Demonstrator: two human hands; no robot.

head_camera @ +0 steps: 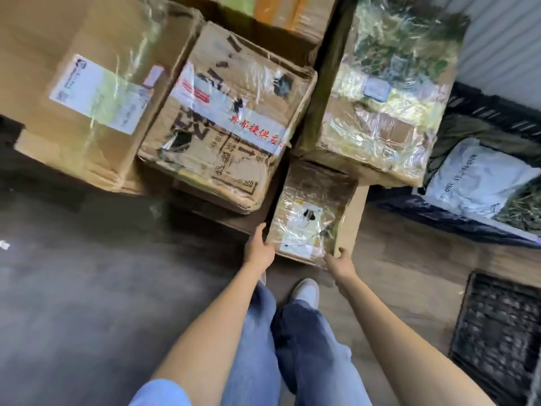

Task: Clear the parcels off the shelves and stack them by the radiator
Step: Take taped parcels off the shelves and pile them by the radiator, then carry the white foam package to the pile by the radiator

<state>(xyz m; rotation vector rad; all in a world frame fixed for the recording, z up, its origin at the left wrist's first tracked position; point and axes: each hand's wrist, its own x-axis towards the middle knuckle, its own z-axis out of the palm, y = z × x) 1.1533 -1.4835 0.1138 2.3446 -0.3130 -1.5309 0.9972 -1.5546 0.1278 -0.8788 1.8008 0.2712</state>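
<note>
My left hand [260,247] grips the near left corner of a small taped box [310,221], and my right hand [341,260] clasps its near right corner. The box sits low on the floor [87,288] before my shoe [306,291], tucked against bigger boxes: a printed one [228,118] to its left, a plastic-wrapped one [386,92] behind. A black crate [486,212] holding bags stands to the right.

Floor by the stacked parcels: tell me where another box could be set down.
Bare grey floor lies left of the person's legs, below the big labelled box. A wood-floor strip runs between the small taped box, held by left hand and right hand, and the black crate. Above that, boxes crowd together.
</note>
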